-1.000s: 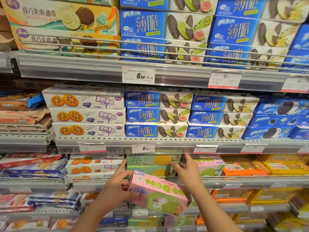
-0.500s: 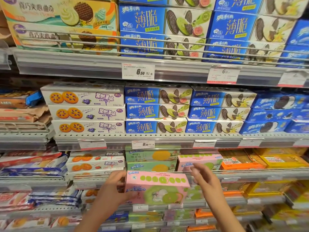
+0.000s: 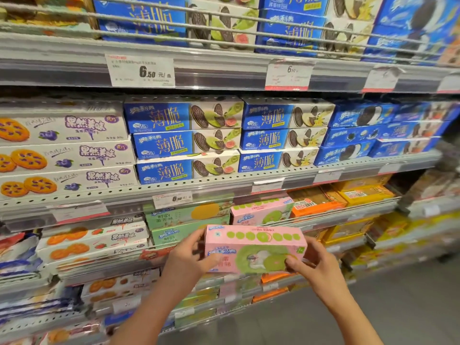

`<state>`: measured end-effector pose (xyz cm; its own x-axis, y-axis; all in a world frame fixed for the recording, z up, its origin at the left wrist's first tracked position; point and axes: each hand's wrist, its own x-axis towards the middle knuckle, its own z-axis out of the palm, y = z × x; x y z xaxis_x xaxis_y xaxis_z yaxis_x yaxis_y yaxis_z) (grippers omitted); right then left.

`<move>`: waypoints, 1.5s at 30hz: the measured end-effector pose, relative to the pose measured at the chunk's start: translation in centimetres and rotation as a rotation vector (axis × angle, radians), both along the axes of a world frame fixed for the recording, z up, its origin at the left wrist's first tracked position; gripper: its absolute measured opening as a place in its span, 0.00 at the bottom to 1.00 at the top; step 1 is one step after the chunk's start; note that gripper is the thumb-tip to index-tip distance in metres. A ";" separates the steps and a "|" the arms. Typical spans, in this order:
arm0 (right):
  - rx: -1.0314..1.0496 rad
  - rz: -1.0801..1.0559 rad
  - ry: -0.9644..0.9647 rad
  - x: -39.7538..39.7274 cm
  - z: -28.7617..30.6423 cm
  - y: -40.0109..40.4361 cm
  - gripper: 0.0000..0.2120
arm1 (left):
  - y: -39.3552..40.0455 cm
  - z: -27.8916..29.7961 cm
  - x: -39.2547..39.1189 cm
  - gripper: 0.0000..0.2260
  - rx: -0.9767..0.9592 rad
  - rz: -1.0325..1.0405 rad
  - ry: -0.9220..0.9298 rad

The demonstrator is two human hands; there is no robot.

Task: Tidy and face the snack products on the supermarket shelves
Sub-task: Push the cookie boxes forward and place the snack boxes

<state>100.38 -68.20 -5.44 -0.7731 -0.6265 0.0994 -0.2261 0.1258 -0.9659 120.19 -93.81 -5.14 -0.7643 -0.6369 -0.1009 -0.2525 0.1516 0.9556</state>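
Grey floor [image 3: 373, 307] shows at the lower right below my forearms, and tiered supermarket shelves [image 3: 224, 188] with perforated grey edges fill everything else in front of me. Nearest to me is the long pink cardboard biscuit box with green discs printed on it [image 3: 254, 247], held level in the air between both hands, its printed face towards me, in front of the lower shelves and touching none of them. My left hand [image 3: 189, 260] grips its left end, fingers curled round the edge; my right hand [image 3: 313, 265] pinches its lower right corner, thumb on the front face. Just behind the box and a little higher, a second pink box of the same kind [image 3: 261, 211] lies on the shelf, with two pale green boxes [image 3: 184, 220] stacked at its left and an orange box [image 3: 313, 202] at its right. Further left sit white boxes with orange biscuits [image 3: 92, 242]. One shelf up stand three stacks of blue-and-white sandwich biscuit boxes [image 3: 184, 140], beside white boxes printed with blueberry biscuits [image 3: 62, 155] at the left. On the rail above them hangs a white price tag reading 6.50 [image 3: 140, 70], and the top shelf holds more blue boxes [image 3: 174, 21] behind wire rails.
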 end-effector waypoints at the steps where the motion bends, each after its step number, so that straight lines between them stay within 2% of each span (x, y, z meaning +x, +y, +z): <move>1: -0.005 -0.011 0.009 -0.6 -0.1 0.7 0.20 | 0.5 0.1 -1.0 0.25 0.024 -0.007 0.026; 3: -0.007 -0.047 0.029 -2.2 -0.1 2.2 0.20 | 1.8 0.5 -2.6 0.20 -0.024 0.020 0.076; 5: -0.019 -0.075 0.052 -4.6 -0.1 3.6 0.21 | 3.3 0.6 -4.4 0.15 -0.178 0.084 0.053; 9: 0.000 -0.117 0.085 -10.3 -0.2 6.1 0.23 | 6.2 -0.3 -8.7 0.23 -0.699 0.026 -0.172; 15: -0.012 -0.110 0.139 -17.7 -0.1 7.1 0.24 | 9.1 -1.4 -15.3 0.33 -0.954 0.062 -0.405; 20: -0.039 0.001 0.146 -22.0 -0.1 6.0 0.25 | 9.9 -2.6 -17.1 0.33 -0.940 0.097 -0.573; 27: -0.050 0.134 0.153 -23.4 -0.3 1.8 0.24 | 9.3 -2.5 -17.0 0.34 -0.918 0.093 -0.585; 36: -0.099 0.168 0.060 -24.4 -1.2 -0.5 0.24 | 8.7 -2.1 -17.2 0.32 -0.872 0.160 -0.497; 45: -0.097 0.179 0.044 -24.3 -1.7 -1.0 0.24 | 8.7 -1.3 -17.7 0.24 -0.749 0.246 -0.387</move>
<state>76.12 -69.25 -7.14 -0.6441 -0.7390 0.1973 -0.2789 -0.0133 -0.9602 102.49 -85.15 -6.45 -0.5955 -0.7816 0.1860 -0.6460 0.6034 0.4675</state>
